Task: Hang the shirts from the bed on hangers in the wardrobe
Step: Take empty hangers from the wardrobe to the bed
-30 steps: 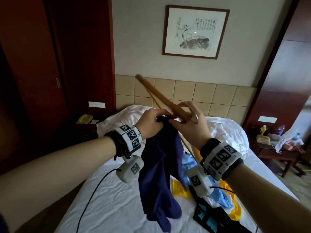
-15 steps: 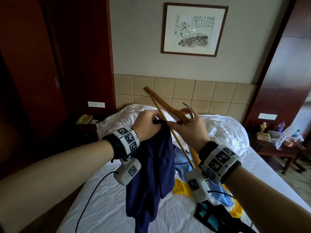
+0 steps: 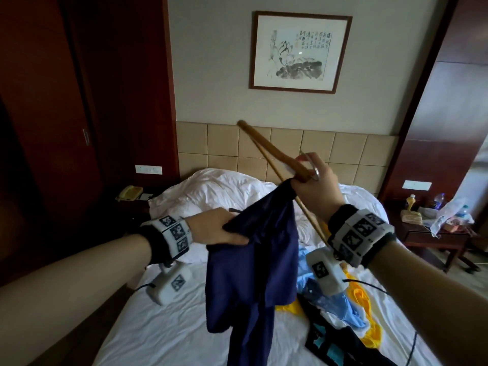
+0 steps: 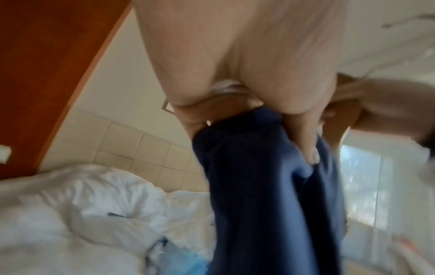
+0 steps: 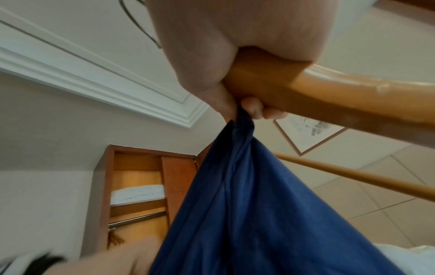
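L hand [image 3: 211, 228] moved down-left w/ navy shirt [image 3: 253, 273]; R hand [image 3: 314, 186] grips hanger [image 3: 269, 146], shirt edge.

Glossy wooden hanger [image 5: 329, 96], matt cloth shirt [image 3: 253, 260]

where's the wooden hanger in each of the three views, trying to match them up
Head: the wooden hanger runs diagonally up-left from the right hand, centre-right.
Left wrist: not clearly in it; the right edge is blurred.
Right wrist: upper right, gripped in the fist.
Shared landmark: the navy shirt.
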The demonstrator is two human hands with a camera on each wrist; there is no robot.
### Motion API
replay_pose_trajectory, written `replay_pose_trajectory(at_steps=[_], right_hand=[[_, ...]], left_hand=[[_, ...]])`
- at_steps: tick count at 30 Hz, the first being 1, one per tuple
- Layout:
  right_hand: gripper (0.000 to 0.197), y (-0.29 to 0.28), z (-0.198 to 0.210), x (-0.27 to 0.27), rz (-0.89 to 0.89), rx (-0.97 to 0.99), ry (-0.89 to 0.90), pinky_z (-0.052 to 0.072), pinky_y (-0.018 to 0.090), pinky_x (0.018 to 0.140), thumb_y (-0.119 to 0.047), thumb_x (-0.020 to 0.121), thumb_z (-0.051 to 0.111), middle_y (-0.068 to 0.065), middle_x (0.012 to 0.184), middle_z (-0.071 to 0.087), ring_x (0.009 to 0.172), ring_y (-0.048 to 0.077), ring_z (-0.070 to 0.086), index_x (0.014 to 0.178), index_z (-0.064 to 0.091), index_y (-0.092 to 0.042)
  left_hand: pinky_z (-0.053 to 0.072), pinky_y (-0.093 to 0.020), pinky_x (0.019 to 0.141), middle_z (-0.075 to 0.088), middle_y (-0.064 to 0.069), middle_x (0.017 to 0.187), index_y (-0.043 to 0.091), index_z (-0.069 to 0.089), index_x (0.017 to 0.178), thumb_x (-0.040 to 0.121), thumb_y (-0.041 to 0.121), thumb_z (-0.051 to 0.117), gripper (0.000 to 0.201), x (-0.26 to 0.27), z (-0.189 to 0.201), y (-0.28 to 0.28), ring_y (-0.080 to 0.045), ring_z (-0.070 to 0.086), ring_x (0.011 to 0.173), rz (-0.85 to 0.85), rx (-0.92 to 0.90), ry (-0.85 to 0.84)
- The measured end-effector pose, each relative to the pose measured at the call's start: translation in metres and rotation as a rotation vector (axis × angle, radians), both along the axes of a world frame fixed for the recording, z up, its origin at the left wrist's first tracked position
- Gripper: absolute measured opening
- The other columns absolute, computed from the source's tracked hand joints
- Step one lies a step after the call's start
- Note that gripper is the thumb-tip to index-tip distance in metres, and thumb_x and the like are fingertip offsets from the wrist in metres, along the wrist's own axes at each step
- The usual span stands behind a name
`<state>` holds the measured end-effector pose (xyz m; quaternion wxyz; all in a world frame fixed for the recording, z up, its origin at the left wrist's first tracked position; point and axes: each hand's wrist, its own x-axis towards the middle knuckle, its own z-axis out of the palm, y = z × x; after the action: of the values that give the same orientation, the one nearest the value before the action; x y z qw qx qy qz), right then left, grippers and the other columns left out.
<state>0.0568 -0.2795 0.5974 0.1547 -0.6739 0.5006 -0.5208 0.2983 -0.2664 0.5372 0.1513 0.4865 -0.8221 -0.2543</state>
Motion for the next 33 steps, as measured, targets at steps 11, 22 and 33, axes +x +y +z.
replay_pose_trajectory(at_steps=[11,22,33], right_hand=[[0.033,-0.008,-0.034,-0.054,-0.069,0.206,0.078,0.051,0.043,0.070,0.001,0.075,0.063,0.003,0.080,0.065,0.072,0.027,0.058,0.097,0.058,-0.023],[0.016,-0.020,-0.057,-0.073,-0.112,0.309,0.073,0.054,0.044,0.073,-0.007,0.079,0.066,0.006,0.071,0.067,0.068,0.026,0.061,0.091,0.069,-0.016],[0.012,0.035,0.006,-0.044,0.445,0.014,-0.709,0.051,0.037,0.076,-0.016,0.097,0.061,0.009,0.073,0.061,0.072,0.023,0.059,0.086,0.065,-0.013]], left_hand=[[0.031,-0.032,0.106,0.067,0.004,0.097,0.018,0.064,0.103,0.105,0.042,0.028,0.043,0.019,0.017,0.011,-0.013,0.059,0.096,-0.306,-0.565,-0.996],[0.045,-0.035,0.067,0.062,0.003,0.112,0.021,0.064,0.108,0.104,0.046,0.024,0.047,-0.012,0.036,0.000,-0.024,0.063,0.083,-0.198,-0.688,-1.092],[0.044,-0.039,0.081,0.046,-0.005,0.128,0.028,0.059,0.119,0.103,0.045,0.027,0.040,-0.026,0.052,-0.004,-0.030,0.060,0.096,-0.194,-0.482,-1.204]])
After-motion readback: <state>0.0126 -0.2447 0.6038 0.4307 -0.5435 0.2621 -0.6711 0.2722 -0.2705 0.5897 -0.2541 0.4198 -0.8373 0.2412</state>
